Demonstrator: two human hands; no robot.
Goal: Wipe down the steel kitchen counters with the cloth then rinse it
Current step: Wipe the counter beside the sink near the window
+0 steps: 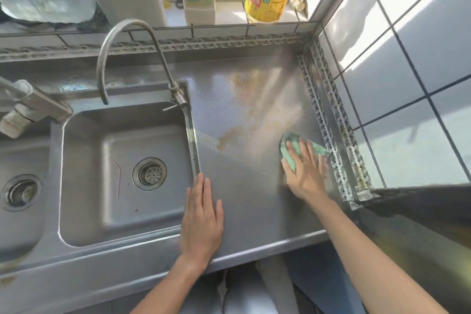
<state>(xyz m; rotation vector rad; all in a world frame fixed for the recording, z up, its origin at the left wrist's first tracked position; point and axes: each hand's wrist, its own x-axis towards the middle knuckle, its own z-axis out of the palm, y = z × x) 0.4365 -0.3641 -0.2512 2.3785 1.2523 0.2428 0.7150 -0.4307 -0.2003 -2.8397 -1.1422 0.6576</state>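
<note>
right hand, fingers flat, presses cloth near counter right edge; left hand flat; overlapping strokes should reach stain.

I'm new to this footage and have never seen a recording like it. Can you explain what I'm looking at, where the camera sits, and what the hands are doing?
There is no machine here: a person wears a camera on the head, looking down at their own two bare hands. The right hand presses a green cloth flat onto the steel counter, near the tiled wall. The left hand rests flat and holds nothing, beside the sink. A brownish stain marks the counter between the cloth and the curved faucet. A yellow oil bottle stands on the windowsill behind.
</note>
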